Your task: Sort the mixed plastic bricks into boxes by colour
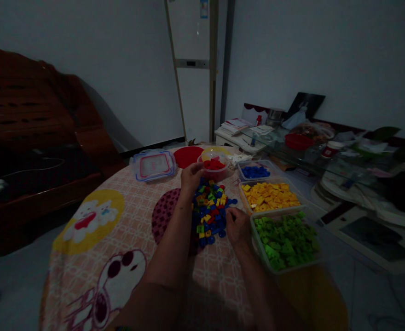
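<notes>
My left hand (191,178) reaches to the near left rim of a round clear tub (218,176) that holds red bricks (213,164). Its fingers are drawn together in a pinch; whatever is between them is too small and dark to name. Beside the right edge of a mixed pile of toy bricks (209,211), my right hand (237,226) is curled, thumb against the fingers, and its contents are hidden. Blue, yellow, red and green pieces make up the pile. My left forearm covers part of the pile's left side.
To the right stand clear boxes of blue bricks (255,172), yellow bricks (271,196) and green bricks (287,241). A clear lid with a blue edge (154,165) and a red round lid (188,156) lie at the back left. A cluttered glass side table (278,142) stands beyond.
</notes>
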The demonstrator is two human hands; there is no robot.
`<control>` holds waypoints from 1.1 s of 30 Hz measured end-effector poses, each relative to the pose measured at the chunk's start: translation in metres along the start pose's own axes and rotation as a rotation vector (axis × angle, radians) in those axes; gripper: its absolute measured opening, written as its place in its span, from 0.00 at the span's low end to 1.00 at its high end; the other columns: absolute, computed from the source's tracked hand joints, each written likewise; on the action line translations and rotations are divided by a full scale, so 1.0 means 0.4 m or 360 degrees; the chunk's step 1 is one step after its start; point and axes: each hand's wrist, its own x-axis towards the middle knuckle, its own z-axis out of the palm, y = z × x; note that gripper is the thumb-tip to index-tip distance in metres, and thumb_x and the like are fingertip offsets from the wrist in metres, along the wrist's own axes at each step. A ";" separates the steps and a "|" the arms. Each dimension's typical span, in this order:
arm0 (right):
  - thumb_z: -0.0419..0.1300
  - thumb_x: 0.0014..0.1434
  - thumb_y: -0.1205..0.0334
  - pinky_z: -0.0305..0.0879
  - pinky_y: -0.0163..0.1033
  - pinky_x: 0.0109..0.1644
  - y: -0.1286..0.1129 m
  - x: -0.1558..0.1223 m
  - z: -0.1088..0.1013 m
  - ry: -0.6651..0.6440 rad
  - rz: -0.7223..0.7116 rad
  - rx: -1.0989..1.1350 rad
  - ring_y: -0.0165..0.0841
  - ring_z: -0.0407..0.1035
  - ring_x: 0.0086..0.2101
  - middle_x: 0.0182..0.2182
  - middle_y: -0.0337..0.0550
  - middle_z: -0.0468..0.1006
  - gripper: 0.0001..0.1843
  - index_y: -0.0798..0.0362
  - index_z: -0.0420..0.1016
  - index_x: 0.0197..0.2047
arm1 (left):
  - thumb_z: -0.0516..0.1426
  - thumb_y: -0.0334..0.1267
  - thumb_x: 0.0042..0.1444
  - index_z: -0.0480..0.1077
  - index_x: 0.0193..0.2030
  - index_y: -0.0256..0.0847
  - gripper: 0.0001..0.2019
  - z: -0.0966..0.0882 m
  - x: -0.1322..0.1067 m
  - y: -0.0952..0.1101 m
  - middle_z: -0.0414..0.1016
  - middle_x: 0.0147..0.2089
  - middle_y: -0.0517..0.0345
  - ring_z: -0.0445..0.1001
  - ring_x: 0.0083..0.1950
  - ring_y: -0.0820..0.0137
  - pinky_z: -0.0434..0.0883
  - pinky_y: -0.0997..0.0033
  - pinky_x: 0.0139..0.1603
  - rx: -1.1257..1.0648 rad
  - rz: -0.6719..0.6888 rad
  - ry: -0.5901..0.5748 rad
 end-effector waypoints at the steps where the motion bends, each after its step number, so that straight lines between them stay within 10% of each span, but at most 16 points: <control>1: 0.53 0.62 0.60 0.64 0.40 0.42 0.001 0.000 0.000 0.0004 0.0005 0.0003 0.37 0.72 0.35 0.31 0.44 0.80 0.14 0.51 0.79 0.33 | 0.60 0.35 0.51 0.79 0.47 0.34 0.17 -0.013 0.000 0.001 0.83 0.41 0.50 0.81 0.39 0.65 0.77 0.68 0.43 0.0139 -0.0014 -0.0054; 10: 0.52 0.62 0.60 0.63 0.38 0.40 -0.009 0.002 -0.004 -0.0021 0.0036 0.0019 0.36 0.71 0.33 0.30 0.44 0.79 0.14 0.52 0.78 0.32 | 0.67 0.33 0.42 0.83 0.32 0.44 0.08 -0.030 -0.019 0.003 0.83 0.32 0.56 0.80 0.36 0.62 0.72 0.70 0.40 0.1230 0.0021 -0.0697; 18: 0.53 0.62 0.61 0.63 0.37 0.40 -0.005 0.003 -0.005 -0.0045 0.0011 0.0025 0.34 0.70 0.33 0.29 0.42 0.78 0.13 0.52 0.78 0.32 | 0.60 0.29 0.48 0.82 0.32 0.42 0.09 -0.016 -0.027 -0.003 0.82 0.31 0.56 0.79 0.37 0.64 0.70 0.70 0.42 0.1372 0.0039 -0.0696; 33: 0.52 0.62 0.61 0.64 0.39 0.44 -0.004 0.000 -0.006 -0.0059 0.0037 0.0027 0.36 0.71 0.36 0.32 0.44 0.79 0.14 0.52 0.79 0.33 | 0.63 0.30 0.44 0.77 0.30 0.34 0.04 0.059 -0.011 -0.004 0.76 0.22 0.61 0.76 0.25 0.72 0.75 0.71 0.34 -0.0442 -0.0448 0.0292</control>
